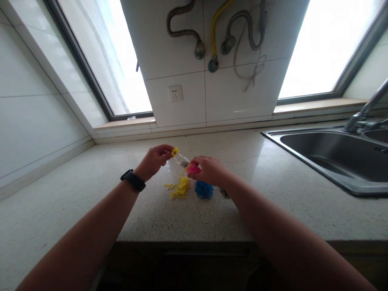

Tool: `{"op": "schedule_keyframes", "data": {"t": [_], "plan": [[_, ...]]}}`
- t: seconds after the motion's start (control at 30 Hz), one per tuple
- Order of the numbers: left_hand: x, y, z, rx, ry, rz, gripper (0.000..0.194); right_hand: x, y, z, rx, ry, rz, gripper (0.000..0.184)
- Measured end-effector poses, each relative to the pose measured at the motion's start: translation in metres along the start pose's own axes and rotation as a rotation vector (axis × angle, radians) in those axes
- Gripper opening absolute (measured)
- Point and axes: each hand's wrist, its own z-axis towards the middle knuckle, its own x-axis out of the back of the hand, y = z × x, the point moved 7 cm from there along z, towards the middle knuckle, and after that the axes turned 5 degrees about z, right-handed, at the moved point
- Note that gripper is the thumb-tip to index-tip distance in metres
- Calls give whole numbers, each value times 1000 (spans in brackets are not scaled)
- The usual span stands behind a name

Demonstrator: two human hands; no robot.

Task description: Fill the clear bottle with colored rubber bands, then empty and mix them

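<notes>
My right hand [206, 167] is wrapped round the lower end of a small clear bottle [181, 159], which tilts up toward the left. Something bright pink [193, 169] shows at that end between my fingers; whether it is inside the bottle I cannot tell. With my left hand [159, 158], I pinch some yellow strips [175, 151] at the bottle's upper end. Below the hands lies a loose pile of yellow strips [182, 188] on the counter. Beside it sits a heap of blue pieces [204, 190]. Small dark items [224, 193] are partly hidden by my right forearm.
The speckled pale countertop [145, 218] runs to a tiled wall with a socket [176, 93]. A steel sink [321, 149] with a faucet [363, 113] is set in at the right. Hoses [214, 32] hang on the wall above.
</notes>
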Motion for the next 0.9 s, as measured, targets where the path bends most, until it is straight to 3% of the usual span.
{"op": "schedule_keyframes", "data": {"t": [0.37, 0.9], "plan": [[-16, -14, -8, 205, 41, -578, 21, 0, 2, 1, -1, 19, 66, 37], [-21, -16, -12, 253, -43, -579, 21, 5, -1, 0, 7, 33, 60, 38]]}}
